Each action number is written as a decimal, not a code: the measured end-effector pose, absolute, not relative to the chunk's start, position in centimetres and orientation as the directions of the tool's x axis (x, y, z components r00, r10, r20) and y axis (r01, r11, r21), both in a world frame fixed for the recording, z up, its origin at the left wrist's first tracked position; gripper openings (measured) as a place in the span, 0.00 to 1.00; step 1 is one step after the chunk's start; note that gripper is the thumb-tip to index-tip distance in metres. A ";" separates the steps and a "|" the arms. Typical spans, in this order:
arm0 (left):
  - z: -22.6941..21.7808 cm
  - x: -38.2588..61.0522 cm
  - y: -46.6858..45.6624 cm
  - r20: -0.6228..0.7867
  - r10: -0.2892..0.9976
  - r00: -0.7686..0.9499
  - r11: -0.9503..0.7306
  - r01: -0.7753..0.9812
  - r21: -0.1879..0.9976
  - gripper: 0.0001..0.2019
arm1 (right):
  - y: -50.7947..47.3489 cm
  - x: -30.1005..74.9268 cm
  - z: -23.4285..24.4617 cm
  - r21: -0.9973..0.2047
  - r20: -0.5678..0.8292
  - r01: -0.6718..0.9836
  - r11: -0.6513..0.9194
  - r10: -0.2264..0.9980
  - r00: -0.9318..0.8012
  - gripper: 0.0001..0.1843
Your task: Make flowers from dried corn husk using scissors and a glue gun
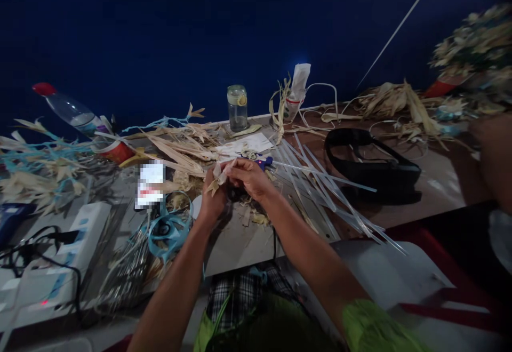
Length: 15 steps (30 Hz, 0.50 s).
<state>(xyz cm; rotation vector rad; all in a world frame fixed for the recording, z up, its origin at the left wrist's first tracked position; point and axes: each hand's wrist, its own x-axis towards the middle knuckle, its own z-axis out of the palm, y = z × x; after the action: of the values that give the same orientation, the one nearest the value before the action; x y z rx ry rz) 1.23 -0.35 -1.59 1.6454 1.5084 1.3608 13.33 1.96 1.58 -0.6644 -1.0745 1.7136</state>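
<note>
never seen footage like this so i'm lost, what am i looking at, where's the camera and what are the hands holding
There is no machine here. This is one picture from a camera worn on a person's head, looking forward and down at their own two bare hands. The left hand and right hand meet above a cluttered table, and their fingers together pinch a small pale dried husk piece. Around them lie more pale dried husks, a fan of clear plastic strips, a coil of light blue ribbon, a white power strip, a clear glass jar and a black curved band.
</note>
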 end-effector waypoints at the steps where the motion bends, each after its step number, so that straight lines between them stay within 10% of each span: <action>1: -1.6 1.3 -0.4 0.309 0.944 -0.119 -0.240 0.397 0.886 0.13 | 2.0 13.3 1.4 -0.898 0.038 -0.419 -0.131 0.927 -0.373 0.14; 15: 1.0 -0.5 -1.4 -0.007 0.965 0.261 -0.029 0.134 0.991 0.28 | 3.6 15.9 1.8 -0.862 -0.070 -0.488 -0.138 0.985 -0.155 0.14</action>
<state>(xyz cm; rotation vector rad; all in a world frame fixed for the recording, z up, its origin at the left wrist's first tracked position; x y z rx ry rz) -0.48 -1.41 0.98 1.4304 1.1017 0.9512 15.92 3.64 1.76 -0.8208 -0.8487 1.5862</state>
